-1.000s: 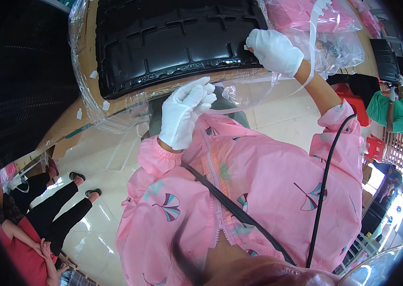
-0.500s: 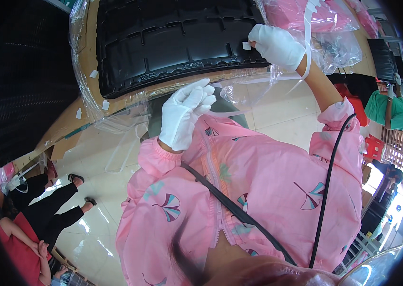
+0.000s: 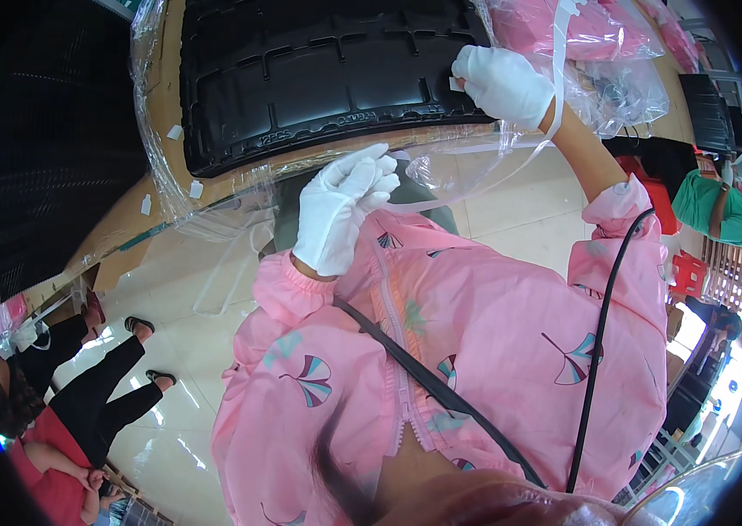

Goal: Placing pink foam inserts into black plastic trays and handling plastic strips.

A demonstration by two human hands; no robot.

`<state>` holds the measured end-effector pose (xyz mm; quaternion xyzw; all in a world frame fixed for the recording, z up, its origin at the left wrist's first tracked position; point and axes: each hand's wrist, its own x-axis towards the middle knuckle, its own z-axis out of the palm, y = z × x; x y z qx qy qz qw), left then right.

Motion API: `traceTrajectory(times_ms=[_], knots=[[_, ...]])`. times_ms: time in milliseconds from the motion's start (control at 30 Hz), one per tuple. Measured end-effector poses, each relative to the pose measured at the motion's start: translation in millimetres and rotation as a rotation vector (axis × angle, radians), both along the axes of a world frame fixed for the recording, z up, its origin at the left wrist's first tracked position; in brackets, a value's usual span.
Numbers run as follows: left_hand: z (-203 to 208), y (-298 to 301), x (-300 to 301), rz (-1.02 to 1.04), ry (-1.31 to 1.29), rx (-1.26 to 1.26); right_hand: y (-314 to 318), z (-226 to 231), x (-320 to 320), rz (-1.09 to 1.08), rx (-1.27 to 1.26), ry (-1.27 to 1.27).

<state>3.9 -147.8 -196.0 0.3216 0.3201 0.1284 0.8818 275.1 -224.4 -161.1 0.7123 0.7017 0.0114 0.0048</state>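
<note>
Both of my hands wear white gloves. A black moulded plastic tray [image 3: 318,74] with raised ribs lies on the table in front of me. My right hand [image 3: 504,86] is at the tray's near right corner, thumb and finger pinching a small white label [image 3: 456,84] over its surface. My left hand [image 3: 342,209] hovers short of the table edge, fingers curled together. From it a narrow white strip [image 3: 511,173] loops to the right, passes by my right wrist and climbs beyond the far edge of view. The strip's end inside my left hand is hidden.
Small white pieces [image 3: 196,189] stick near the table's left edge, beside crumpled clear plastic film [image 3: 156,131]. Pink items in clear bags [image 3: 555,31] lie at the far right. Dark stacked trays [image 3: 38,149] rise at left. Other people stand or sit on both sides.
My right hand has shifted slightly left with the label, which is now more hidden by the fingers. The white strip has swung a little. My left hand stays nearly still.
</note>
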Motion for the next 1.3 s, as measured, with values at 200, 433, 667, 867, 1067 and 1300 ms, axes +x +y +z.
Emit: traceTrajectory(times_ms=[200, 433, 667, 867, 1067, 1300], knots=[[1.0, -2.0, -2.4, 0.001, 0.016, 0.003, -11.0, 1.3, 1.5, 0.076, 0.024, 0.071], [23.8, -3.3, 13.3, -0.042, -0.033, 0.061, -24.2, 27.9, -36.7, -0.055, 0.208, 0.726], [75.7, 20.4, 62.0, -0.166, -0.041, 0.197, 3.0, 41.7, -53.8, 0.067, 0.467, 0.72], [95.6, 64.3, 122.5, -0.368, -0.076, 0.38, 20.3, 73.2, -18.2, -0.097, 0.416, 0.471], [169.0, 139.2, 241.1, -0.241, -0.267, 0.783, 13.0, 90.7, 38.6, -0.149, 0.865, 0.478], [188.6, 316.5, 442.4, 0.073, -0.281, 1.479, 1.9, 80.3, 95.8, -0.28, 0.802, 0.473]])
